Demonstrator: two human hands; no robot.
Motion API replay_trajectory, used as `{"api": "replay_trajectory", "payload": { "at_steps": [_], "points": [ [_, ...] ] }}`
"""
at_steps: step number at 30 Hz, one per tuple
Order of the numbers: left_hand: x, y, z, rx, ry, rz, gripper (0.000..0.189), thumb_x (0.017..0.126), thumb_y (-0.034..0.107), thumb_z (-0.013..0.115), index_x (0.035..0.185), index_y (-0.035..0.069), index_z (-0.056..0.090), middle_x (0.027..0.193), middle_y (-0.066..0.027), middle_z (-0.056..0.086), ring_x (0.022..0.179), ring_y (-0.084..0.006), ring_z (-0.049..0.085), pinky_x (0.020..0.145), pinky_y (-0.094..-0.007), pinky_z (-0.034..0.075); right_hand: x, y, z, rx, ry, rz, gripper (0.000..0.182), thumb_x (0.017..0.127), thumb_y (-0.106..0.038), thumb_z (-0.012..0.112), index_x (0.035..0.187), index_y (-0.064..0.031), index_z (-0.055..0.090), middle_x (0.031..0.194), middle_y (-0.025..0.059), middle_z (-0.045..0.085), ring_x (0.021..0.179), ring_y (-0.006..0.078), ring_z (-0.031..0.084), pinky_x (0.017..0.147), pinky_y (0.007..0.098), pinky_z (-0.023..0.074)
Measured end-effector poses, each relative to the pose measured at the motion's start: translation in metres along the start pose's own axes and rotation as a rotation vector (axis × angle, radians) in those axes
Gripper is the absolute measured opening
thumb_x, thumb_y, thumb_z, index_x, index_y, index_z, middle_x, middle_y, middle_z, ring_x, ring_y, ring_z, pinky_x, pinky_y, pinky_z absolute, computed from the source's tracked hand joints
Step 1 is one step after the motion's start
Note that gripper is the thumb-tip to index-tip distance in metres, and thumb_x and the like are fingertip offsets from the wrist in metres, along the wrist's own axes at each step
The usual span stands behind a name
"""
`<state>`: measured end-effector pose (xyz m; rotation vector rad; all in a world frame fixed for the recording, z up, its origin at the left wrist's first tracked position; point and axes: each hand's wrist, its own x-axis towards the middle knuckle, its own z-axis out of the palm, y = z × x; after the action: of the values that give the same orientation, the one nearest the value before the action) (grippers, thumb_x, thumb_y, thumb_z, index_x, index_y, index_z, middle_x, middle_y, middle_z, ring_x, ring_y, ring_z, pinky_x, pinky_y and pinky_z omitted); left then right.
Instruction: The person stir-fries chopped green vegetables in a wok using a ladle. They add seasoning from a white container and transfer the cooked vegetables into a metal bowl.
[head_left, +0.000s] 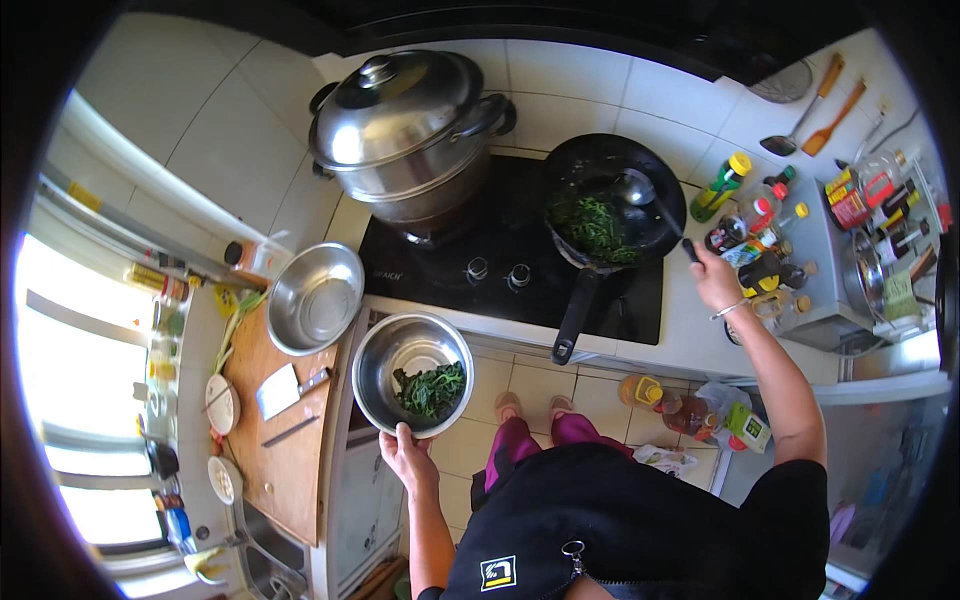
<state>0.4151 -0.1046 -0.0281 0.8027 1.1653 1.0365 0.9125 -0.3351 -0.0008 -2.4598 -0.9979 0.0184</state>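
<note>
My left hand (409, 450) grips the near rim of a stainless steel bowl (364, 375), held off the counter in front of the stove. Dark cooked leafy greens (431, 388) lie in the bowl's lower right part. My right hand (712, 277) is closed on the black handle of a metal ladle (637, 187), whose head rests inside a black wok (660, 165). More leafy greens (594, 229) lie in the wok, left of and below the ladle's head. The wok stands on the right side of the black cooktop (442, 289), its long handle pointing towards me.
A large lidded steel steamer pot (412, 165) stands on the cooktop's left. An empty steel bowl (315, 298) is by the wooden board (300, 465), which holds a cleaver (279, 391). Sauce bottles (750, 217) crowd the right counter. Oil jugs (641, 391) stand on the floor.
</note>
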Motion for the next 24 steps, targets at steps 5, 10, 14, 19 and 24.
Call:
{"api": "replay_trajectory", "payload": {
  "at_steps": [5,10,14,19,24],
  "points": [
    [0.002,-0.001,0.013,-0.034,-0.065,-0.016,0.012,0.091,0.009,0.049,0.102,0.005,0.049,0.090,-0.0060,0.059,0.070,-0.0119,0.060,0.059,-0.0311,0.056,-0.025,-0.084,-0.020,0.824,-0.479,0.677,0.037,0.089,-0.019,0.050,0.123,-0.0066,0.050,0.063,0.0024,0.051,0.044,0.0080,0.045,0.033,0.0236,0.0302],
    [0.007,-0.001,0.023,-0.003,-0.151,-0.016,0.011,0.091,0.010,0.049,0.101,0.005,0.049,0.091,-0.0070,0.059,0.071,-0.0128,0.060,0.059,-0.0318,0.057,-0.005,-0.060,-0.035,1.645,-0.722,1.183,0.029,0.093,-0.022,0.049,0.113,-0.0015,0.047,0.073,0.0033,0.046,0.043,0.0008,0.036,0.029,0.0149,0.0249],
    [0.003,0.009,0.044,0.006,-0.124,-0.033,0.011,0.092,0.010,0.048,0.102,0.005,0.048,0.088,-0.0059,0.058,0.069,-0.0122,0.059,0.059,-0.0316,0.057,-0.019,-0.048,-0.006,2.010,-0.746,1.178,0.028,0.095,-0.022,0.045,0.113,-0.0002,0.047,0.072,0.0028,0.044,0.043,0.0002,0.036,0.028,0.0135,0.0265],
    [0.011,0.018,0.058,0.074,-0.206,-0.021,0.009,0.092,0.010,0.047,0.100,0.004,0.048,0.087,-0.0057,0.057,0.068,-0.0134,0.059,0.057,-0.0310,0.056,-0.014,-0.060,-0.002,1.748,-0.635,1.016,0.014,0.093,-0.022,0.050,0.093,-0.0115,0.042,0.071,0.0028,0.046,0.044,0.0014,0.037,0.030,0.0142,0.0253],
    [0.020,0.033,0.106,0.074,-0.306,0.025,0.008,0.093,0.010,0.047,0.097,0.003,0.047,0.086,-0.0059,0.057,0.066,-0.0139,0.059,0.056,-0.0304,0.056,-0.018,-0.052,-0.014,1.836,-0.690,1.024,0.017,0.093,-0.024,0.052,0.092,-0.0137,0.038,0.073,0.0010,0.045,0.043,0.0001,0.037,0.031,0.0138,0.0238]
  ]
}}
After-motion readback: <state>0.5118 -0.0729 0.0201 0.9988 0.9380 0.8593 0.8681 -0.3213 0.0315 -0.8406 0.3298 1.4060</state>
